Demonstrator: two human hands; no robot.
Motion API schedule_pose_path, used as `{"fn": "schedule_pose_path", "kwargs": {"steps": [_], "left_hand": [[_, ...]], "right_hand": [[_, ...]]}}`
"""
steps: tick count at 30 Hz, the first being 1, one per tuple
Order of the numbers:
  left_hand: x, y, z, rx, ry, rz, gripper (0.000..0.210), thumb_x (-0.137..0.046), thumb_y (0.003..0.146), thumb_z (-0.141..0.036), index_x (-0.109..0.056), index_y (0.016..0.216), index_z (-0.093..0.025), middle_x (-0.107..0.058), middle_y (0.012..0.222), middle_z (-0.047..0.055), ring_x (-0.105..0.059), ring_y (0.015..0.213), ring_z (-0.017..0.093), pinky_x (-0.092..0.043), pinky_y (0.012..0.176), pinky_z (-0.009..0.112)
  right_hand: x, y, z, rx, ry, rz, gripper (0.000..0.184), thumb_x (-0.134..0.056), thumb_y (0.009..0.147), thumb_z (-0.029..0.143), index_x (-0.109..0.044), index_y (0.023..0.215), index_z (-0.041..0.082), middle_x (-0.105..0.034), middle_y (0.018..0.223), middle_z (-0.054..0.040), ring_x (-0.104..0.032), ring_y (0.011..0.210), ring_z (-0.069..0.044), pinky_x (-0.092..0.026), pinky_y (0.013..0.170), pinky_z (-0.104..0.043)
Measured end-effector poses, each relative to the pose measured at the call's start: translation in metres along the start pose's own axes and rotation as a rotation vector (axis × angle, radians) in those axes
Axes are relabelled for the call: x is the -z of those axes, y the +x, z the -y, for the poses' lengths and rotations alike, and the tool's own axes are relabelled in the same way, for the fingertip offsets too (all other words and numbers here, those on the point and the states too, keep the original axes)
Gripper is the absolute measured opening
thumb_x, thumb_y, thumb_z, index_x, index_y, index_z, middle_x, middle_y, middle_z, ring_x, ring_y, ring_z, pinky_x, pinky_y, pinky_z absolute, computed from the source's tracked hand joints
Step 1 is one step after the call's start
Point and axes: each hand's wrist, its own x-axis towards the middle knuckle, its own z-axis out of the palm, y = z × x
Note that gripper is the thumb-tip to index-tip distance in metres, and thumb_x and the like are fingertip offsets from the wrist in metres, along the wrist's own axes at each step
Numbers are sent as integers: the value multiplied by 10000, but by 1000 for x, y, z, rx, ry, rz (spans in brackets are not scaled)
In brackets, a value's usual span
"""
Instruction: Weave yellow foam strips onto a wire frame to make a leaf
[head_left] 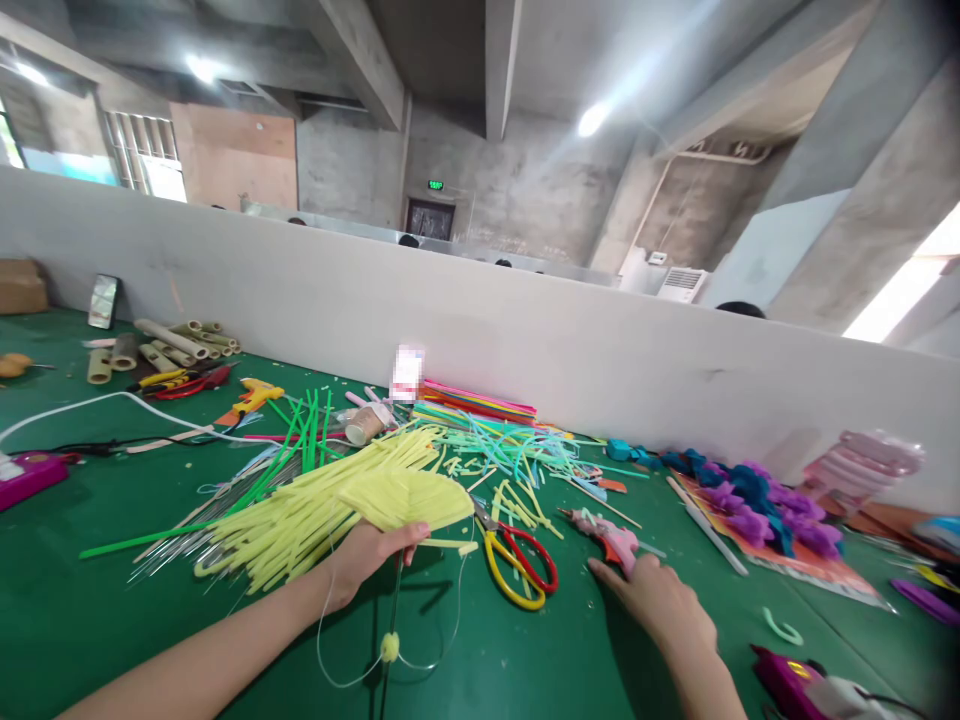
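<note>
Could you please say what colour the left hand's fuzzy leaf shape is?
The fuzzy leaf shape is light yellow; head view.

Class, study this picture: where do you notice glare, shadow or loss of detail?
Head view: a ceiling light flares into a diagonal streak; head view: a dark shadow falls on the green table beside the right hand; head view: a small bright rectangle before the partition is pixelated, its detail unreadable.
</note>
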Motion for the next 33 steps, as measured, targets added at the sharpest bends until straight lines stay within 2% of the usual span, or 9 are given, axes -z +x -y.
{"fn": "schedule_pose_path", "kwargs": {"steps": [4,8,11,15,18,21,25,33], "left_hand": [[-1,0,-1,10,13,1,415,-613,736,-503,-539,492,-175,-537,535,-10,-497,588,151,-406,643,277],[0,0,-1,3,18,7,422,-608,738,-502,-526,482,-176,-531,541,-11,-496,598,150,-405,651,275],[1,0,-2,-4,19,-3,417,-597,744,-503,-534,492,-177,-532,549,-10,-499,612,154,-410,672,278],[1,-1,-3,-3,32,-20,412,-589,742,-514,-540,505,-180,-539,556,-7,-499,617,157,-417,680,279],[1,-1,-4,6,22,-26,405,-599,728,-518,-543,510,-181,-543,568,-4,-499,617,160,-417,651,279],[2,-1,-4,6,16,-31,403,-609,728,-515,-551,514,-179,-551,571,-4,-504,626,161,-414,669,281],[5,1,-1,3,12,-22,417,-611,742,-524,-556,517,-176,-553,569,-5,-504,624,161,-408,694,287],[5,0,0,11,22,-16,430,-610,753,-524,-565,501,-179,-558,569,-2,-518,646,172,-400,728,296]], "right_hand": [[-9,4,2,-7,14,81,549,-405,853,551,-562,1064,69,-651,1043,-279,-654,988,-364,-471,785,-423],[-6,9,3,-62,47,110,618,-341,839,592,-532,1068,50,-658,1003,-277,-660,940,-379,-473,741,-409],[-4,7,9,-25,145,37,558,-409,794,595,-523,1058,116,-684,922,-194,-669,853,-334,-468,674,-355],[1,-12,33,78,372,-141,418,-445,794,591,-532,969,221,-668,723,-40,-643,670,-240,-431,586,-285],[3,-30,55,218,493,-212,394,-464,797,613,-549,884,239,-617,613,11,-589,560,-192,-399,543,-258],[-1,-43,70,303,583,-237,382,-516,777,609,-540,865,237,-565,546,41,-528,487,-161,-376,494,-238],[-11,-47,76,380,650,-228,366,-572,750,581,-511,845,233,-556,550,48,-493,475,-143,-371,469,-220],[-18,-49,79,432,678,-203,339,-596,745,529,-499,864,227,-574,576,41,-486,476,-136,-378,470,-215]]}}
